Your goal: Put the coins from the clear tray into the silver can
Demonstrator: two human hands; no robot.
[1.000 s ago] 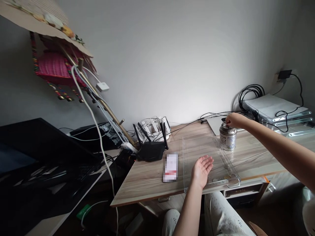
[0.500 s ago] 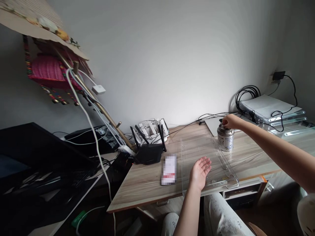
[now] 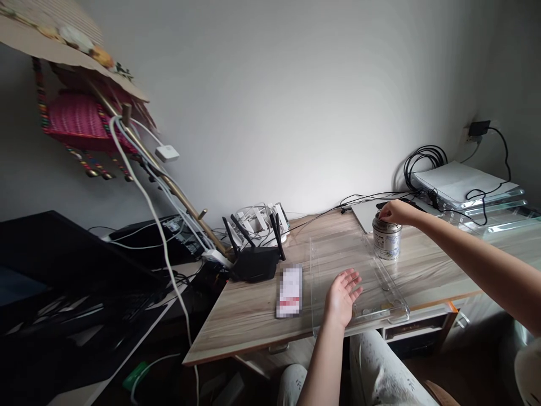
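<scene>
A silvery tin (image 3: 386, 242) with a printed label stands upright on the desk, at the right side of a clear plastic tray (image 3: 315, 282). My right hand (image 3: 396, 212) is at the tin's top, its fingers bent down and pressed together at the rim. The fingertips are hidden, so I cannot make out what they grip. My left hand (image 3: 340, 296) is palm up above the tray, fingers apart and holding nothing. Several small, flat pieces (image 3: 372, 311) lie near the tray's front edge; they are too small to name.
Left of the tray lies a blurred white-and-red item (image 3: 289, 292), with a black router (image 3: 256, 264) behind it. Black cables (image 3: 425, 160) and stacked clear trays (image 3: 486, 200) occupy the back right. A white cable (image 3: 163, 242) hangs past the desk's left end.
My right hand has shifted down slightly, with its fingers lower at the tin's rim. My left hand is almost still. The view has moved a little.
</scene>
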